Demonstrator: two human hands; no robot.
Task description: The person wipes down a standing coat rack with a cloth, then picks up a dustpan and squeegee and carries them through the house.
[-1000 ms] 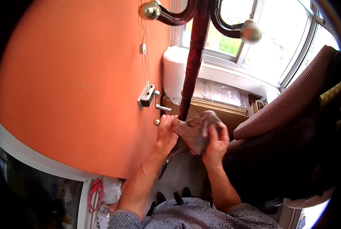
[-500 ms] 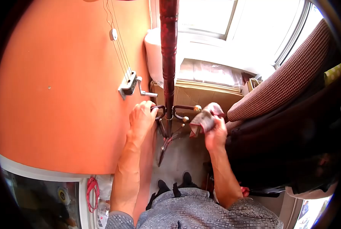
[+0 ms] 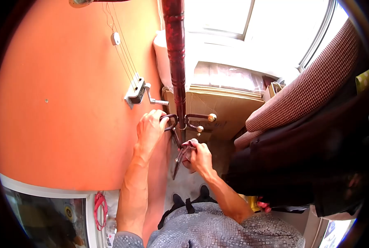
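A dark red coat stand [image 3: 175,49] rises through the middle of the head view, with curved hooks tipped by gold balls [image 3: 211,117] low on its pole. My left hand [image 3: 149,129] is closed around the hook on the left side, near the orange wall. Lower down, my right hand [image 3: 201,158] grips a crumpled, reddish-grey cloth [image 3: 187,159]. The cloth lies against the lower part of the stand, close to its splayed legs [image 3: 176,166]. My fingers and the cloth hide part of that area.
A hand-crank winch [image 3: 135,91] with cords is fixed to the orange wall [image 3: 68,115]. Flattened cardboard boxes [image 3: 234,109] lean below the window. Dark garments [image 3: 283,153] and a checked sleeve [image 3: 304,87] hang at the right. Pink straps [image 3: 100,211] hang at lower left.
My right hand has moved left and down with the cloth, from beside the hooks to the stand's lower part. My left hand keeps its hold on the hook. The view has shifted slightly.
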